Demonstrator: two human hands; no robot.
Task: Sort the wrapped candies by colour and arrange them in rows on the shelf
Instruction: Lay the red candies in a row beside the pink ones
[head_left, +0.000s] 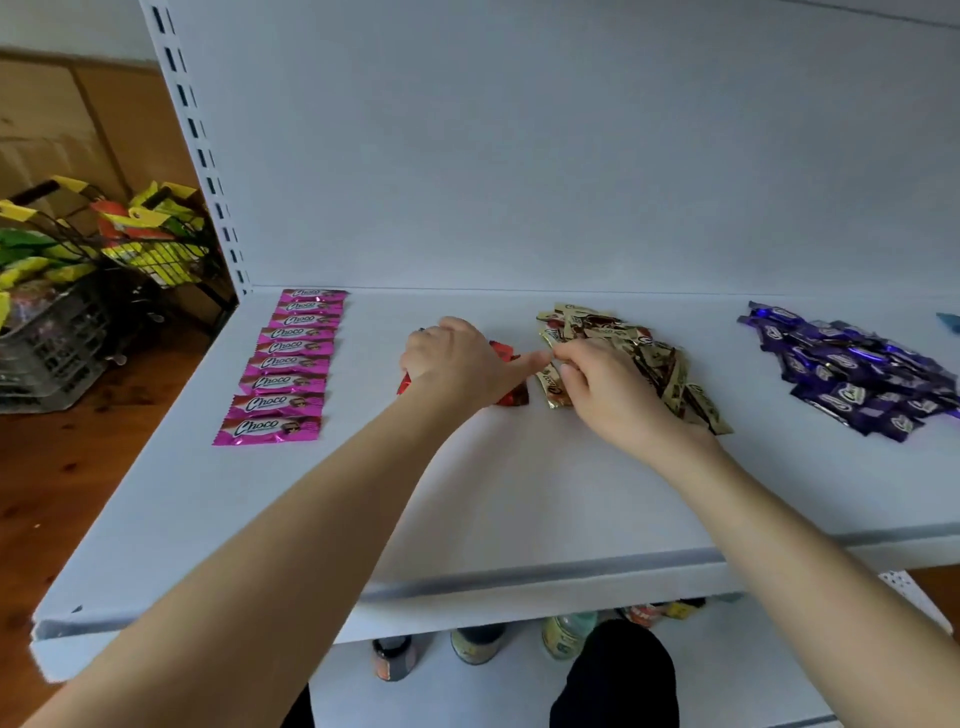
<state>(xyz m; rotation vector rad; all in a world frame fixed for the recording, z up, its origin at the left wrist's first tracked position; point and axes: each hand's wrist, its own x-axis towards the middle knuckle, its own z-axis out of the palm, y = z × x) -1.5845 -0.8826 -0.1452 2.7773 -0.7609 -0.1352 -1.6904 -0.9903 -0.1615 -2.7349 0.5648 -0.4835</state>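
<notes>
A row of pink candies lies at the left of the shelf. Both forearms reach forward. The left hand, knuckles up, curls its fingers around the red candies. Just beside it, the right hand rests curled fingers on the gold candies; I cannot tell whether it pinches one. The purple candies are heaped far right.

A broad bare strip of the shelf is left across the lower middle of the frame, crossed by two forearms. Open lanes are seen between the pink row at left and the left hand gripping red candies, and between the gold pile and the purple pile at right. The rear is closed by the back panel.
</notes>
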